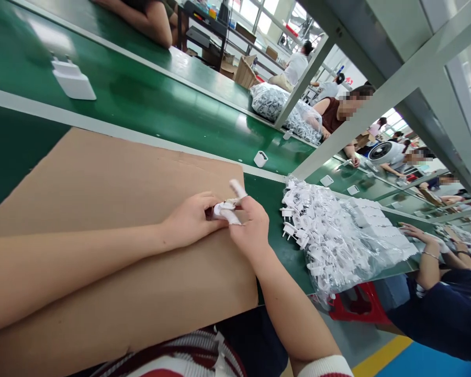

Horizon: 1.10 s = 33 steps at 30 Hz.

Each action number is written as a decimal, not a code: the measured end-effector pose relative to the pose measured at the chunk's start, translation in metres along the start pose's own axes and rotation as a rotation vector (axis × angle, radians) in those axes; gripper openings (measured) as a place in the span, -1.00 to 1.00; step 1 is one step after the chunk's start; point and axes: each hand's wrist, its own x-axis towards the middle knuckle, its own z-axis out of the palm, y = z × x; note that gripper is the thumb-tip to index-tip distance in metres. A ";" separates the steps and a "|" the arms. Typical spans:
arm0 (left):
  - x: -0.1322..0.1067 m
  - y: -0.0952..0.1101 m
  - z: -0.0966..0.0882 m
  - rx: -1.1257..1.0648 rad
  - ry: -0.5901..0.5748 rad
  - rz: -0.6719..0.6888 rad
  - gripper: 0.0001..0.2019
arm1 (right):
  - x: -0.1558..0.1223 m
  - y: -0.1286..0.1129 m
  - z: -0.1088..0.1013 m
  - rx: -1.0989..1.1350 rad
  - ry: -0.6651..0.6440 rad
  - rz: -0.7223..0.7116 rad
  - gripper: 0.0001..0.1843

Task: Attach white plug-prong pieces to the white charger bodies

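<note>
Here, both hands pinched one white plug piece over the right edge of the cardboard sheet.

The left hand closed thumb and fingers on the piece's left end. The right hand gripped its right end, with one finger in a white finger cot raised clear. The piece sat between the two hands, just above the cardboard, though whether it touched the sheet could not be told. It looked light and rigid, smooth moulded plastic, likely slippery. If it carried thin pins like those in the bag, they might bend, so the flat sides of the body seemed the safest hold. A clear bag of like pieces lay near on the green desk, past the sheet's right edge.
</note>
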 end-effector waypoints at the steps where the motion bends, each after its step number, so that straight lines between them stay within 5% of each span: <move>1: -0.001 0.000 -0.001 0.027 0.028 0.026 -0.74 | 0.001 0.001 -0.001 0.113 -0.012 0.031 -0.68; 3: -0.003 0.000 -0.003 0.079 0.115 0.096 -0.80 | 0.004 0.002 -0.005 0.278 -0.042 0.048 -0.53; 7: -0.006 0.001 -0.009 0.148 0.253 0.212 -0.71 | 0.005 0.002 -0.013 0.293 -0.027 -0.075 -0.69; 16: -0.006 -0.001 -0.011 0.166 0.384 0.507 -0.79 | 0.001 0.004 -0.012 0.188 0.081 -0.270 -0.67; 22: -0.005 0.000 -0.011 0.093 0.398 0.656 -0.64 | 0.002 0.003 -0.013 0.214 0.148 -0.378 -0.66; 26: -0.005 0.001 -0.017 -0.178 0.174 0.538 -0.64 | 0.001 0.003 -0.016 0.169 0.162 -0.365 -0.68; 33: -0.004 0.006 -0.025 -0.483 -0.099 0.107 -0.52 | 0.000 0.009 -0.022 0.061 0.123 -0.376 -0.71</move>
